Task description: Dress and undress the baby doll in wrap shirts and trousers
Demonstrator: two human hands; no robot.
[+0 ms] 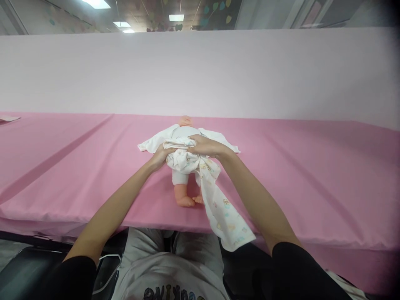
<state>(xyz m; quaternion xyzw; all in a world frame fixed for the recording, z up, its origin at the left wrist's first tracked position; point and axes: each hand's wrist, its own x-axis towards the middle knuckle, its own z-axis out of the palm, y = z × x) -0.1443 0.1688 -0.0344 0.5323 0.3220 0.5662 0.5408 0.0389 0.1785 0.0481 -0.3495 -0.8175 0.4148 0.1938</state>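
Observation:
A baby doll (184, 196) lies on its back on the pink table (312, 175), head away from me, bare feet toward me. It wears a white top with sleeves spread to both sides. A white printed garment (218, 204) is bunched at its waist and trails over the table's front edge. My left hand (161, 156) grips the bunched cloth at the doll's left side. My right hand (204, 146) presses and holds the cloth on the doll's belly.
A pale pink partition wall (200, 71) runs behind the table. A small flat item (9, 118) lies at the far left edge of the table. A dark chair part (25, 271) is at lower left, below the table's front edge.

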